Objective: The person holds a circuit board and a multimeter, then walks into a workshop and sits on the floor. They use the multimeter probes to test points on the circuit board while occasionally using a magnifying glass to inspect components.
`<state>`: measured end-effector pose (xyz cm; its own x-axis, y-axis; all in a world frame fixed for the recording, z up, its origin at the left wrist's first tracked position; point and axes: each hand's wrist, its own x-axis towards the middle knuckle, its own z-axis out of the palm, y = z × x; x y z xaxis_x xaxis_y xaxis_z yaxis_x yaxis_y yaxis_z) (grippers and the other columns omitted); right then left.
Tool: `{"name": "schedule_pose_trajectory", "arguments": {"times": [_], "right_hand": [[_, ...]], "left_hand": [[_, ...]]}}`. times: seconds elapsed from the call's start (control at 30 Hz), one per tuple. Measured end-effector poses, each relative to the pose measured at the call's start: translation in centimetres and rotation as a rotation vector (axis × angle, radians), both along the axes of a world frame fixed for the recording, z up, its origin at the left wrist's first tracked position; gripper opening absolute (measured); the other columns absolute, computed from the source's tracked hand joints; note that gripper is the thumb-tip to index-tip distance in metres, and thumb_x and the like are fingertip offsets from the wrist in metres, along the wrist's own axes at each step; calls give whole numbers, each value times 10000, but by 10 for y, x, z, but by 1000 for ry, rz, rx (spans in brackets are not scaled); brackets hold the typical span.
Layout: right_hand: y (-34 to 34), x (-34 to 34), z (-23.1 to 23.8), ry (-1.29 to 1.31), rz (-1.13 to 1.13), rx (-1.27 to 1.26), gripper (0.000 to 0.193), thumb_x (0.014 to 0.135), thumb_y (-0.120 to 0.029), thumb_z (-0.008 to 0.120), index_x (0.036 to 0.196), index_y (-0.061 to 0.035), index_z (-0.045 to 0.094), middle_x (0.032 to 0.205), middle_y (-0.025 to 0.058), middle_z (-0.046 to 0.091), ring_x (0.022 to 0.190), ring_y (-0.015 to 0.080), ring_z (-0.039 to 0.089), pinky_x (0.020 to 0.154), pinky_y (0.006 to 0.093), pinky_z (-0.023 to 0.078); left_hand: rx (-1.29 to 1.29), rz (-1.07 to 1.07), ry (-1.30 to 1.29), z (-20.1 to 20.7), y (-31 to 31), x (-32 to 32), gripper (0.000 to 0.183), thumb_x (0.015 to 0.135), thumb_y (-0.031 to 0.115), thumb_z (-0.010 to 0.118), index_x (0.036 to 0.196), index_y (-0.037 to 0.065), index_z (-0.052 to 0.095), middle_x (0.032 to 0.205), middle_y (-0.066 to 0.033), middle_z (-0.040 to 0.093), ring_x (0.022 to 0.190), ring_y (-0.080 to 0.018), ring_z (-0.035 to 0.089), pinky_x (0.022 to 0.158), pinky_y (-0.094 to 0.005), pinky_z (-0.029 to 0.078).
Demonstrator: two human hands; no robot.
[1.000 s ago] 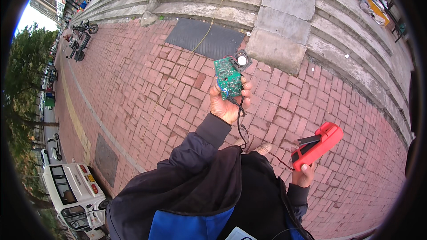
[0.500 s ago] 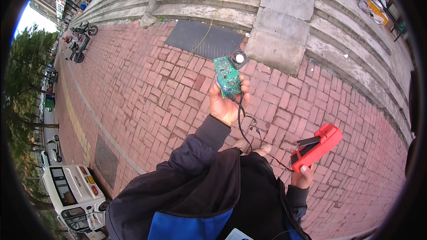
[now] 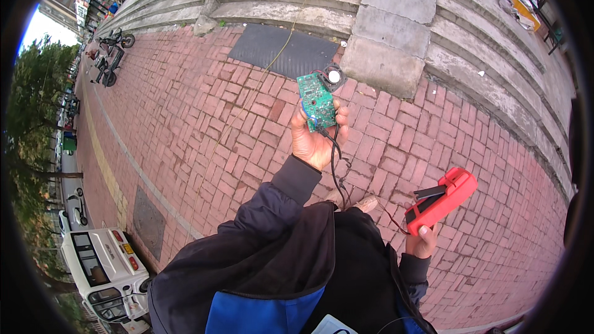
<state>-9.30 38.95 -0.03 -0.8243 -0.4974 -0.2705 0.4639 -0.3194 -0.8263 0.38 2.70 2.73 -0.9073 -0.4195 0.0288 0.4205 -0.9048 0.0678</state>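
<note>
My left hand (image 3: 312, 142) is closed on a green circuit board (image 3: 317, 102), gripping its lower edges between thumb and fingers. A small black speaker or fan with a white centre (image 3: 334, 77) sits at the board's upper right corner, joined by thin wires. Black cables (image 3: 337, 167) hang from the board's lower end toward my body. Lower on the right, my right hand (image 3: 423, 242) is wrapped round the lower end of a red-cased handheld meter (image 3: 447, 201). A black stand or flap stands out from the meter's case, and a dark red lead runs from its lower end.
Red brick paving (image 3: 247, 130) lies below me. Ahead are concrete steps (image 3: 297, 0), a concrete ramp (image 3: 393, 31) and a dark ribbed mat (image 3: 284, 49). A white van (image 3: 108, 269) stands at lower left, and parked scooters (image 3: 110, 65) are at far left.
The cables under the board have swung and hang closer together. The meter has barely shifted. Both hands keep their holds.
</note>
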Motion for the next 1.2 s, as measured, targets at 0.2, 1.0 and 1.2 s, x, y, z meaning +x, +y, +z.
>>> {"name": "schedule_pose_trajectory", "arguments": {"times": [0.2, 1.0, 1.2], "right_hand": [[1, -2, -4, 5, -2, 4, 943, 708, -339, 855, 1502, 0, 474, 1289, 135, 628, 1110, 298, 686, 855, 395, 602], [4, -4, -5, 4, 38, -2, 970, 714, -328, 858, 1524, 37, 468, 1350, 170, 637, 1208, 369, 691, 1047, 459, 556], [0, -3, -1, 6, 26, -19, 980, 717, -316, 855, 1544, 23, 452, 1367, 159, 630, 1230, 365, 682, 1068, 463, 544]], "left_hand": [[-13, 6, -21, 3, 1, 1, 739, 829, 418, 909, 1356, 6, 594, 1252, -93, 530, 1108, -203, 631, 967, -458, 662], [64, 56, -7, 2, 0, -5, 688, 869, 418, 861, 1342, -16, 612, 1257, -140, 617, 1124, -238, 691, 1009, -446, 652], [-53, 57, -57, 5, -1, -3, 700, 853, 381, 877, 1362, -16, 604, 1264, -129, 597, 1144, -236, 671, 1020, -454, 638]]}}
